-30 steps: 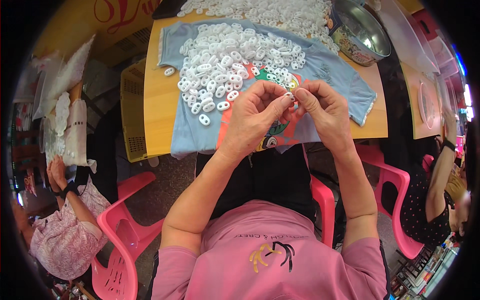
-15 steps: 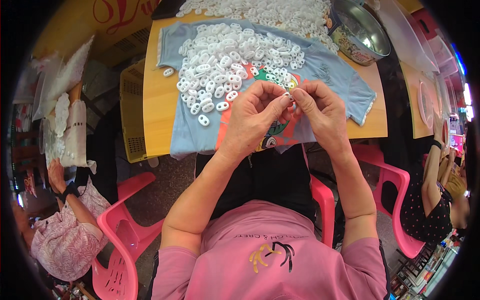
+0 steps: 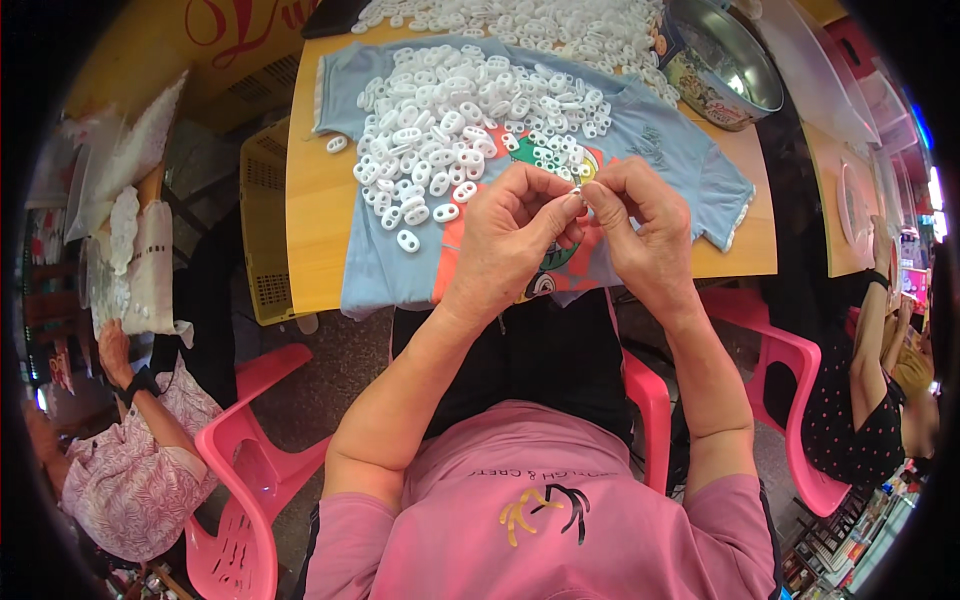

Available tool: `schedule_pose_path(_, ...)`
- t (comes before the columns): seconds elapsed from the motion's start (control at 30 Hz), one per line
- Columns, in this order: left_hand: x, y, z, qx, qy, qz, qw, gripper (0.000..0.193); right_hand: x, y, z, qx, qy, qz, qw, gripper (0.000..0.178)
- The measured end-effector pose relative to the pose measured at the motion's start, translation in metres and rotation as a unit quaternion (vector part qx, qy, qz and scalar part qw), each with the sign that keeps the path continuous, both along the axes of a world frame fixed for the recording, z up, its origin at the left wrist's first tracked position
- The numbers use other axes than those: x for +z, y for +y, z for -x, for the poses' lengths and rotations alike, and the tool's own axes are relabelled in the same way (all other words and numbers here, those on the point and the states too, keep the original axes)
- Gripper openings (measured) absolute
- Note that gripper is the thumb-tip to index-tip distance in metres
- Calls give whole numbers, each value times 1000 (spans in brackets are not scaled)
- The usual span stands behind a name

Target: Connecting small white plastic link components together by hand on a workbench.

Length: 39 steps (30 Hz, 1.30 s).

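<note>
My left hand (image 3: 512, 232) and my right hand (image 3: 642, 228) meet at the fingertips above the table's near side. Between their pinched thumbs and forefingers is a small white two-holed plastic piece (image 3: 577, 191), mostly covered by the fingers. Beneath lies a light blue T-shirt (image 3: 385, 275) with an orange and green print. On it, left of my hands, spreads a heap of white oval two-holed pieces (image 3: 430, 130). Smaller white two-holed pieces (image 3: 555, 152) lie just beyond my fingertips. One loose oval piece (image 3: 407, 240) rests apart, nearer to me.
The wooden table (image 3: 318, 230) carries another white heap (image 3: 530, 25) at the back and a round metal tin (image 3: 728, 100) at back right. A yellow crate (image 3: 267, 220) stands left. Pink chairs (image 3: 235, 480) flank me; people sit at both sides.
Both hands stay together, fingertips shifting slightly around the small piece. At right, the other person's arm has moved a little. The heaps look the same.
</note>
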<state>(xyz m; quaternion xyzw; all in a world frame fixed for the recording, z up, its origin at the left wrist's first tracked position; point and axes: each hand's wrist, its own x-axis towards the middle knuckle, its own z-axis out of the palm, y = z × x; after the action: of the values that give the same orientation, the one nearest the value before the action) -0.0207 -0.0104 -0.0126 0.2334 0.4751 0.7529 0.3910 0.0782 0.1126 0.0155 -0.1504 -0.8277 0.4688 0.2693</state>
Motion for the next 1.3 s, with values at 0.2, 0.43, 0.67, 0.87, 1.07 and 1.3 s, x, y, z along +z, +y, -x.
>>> schedule_pose_path(0.2,-1,3,-4,15,29,18,999,10,-1,0,-4,6,-31,29,999,8)
schedule_pose_path(0.43,5,2,-1,4,-2,11,1000,11,13,13,-7,65,-113,146,981,14)
schedule_pose_path(0.67,6,1,0,-13,2,16,1000,12,26,26,-7,110,-39,-171,978,11)
schedule_pose_path(0.87,4,-1,2,-30,-3,28,999,12,29,31,-5,171,-46,-229,957,12)
schedule_pose_path(1.07,3,-1,-1,-30,26,36,999,11,22,30,-2,195,-45,-198,960,8)
schedule_pose_path(1.3,7,1,-1,-20,29,52,998,11,18,30,-6,159,-53,-175,970,11)
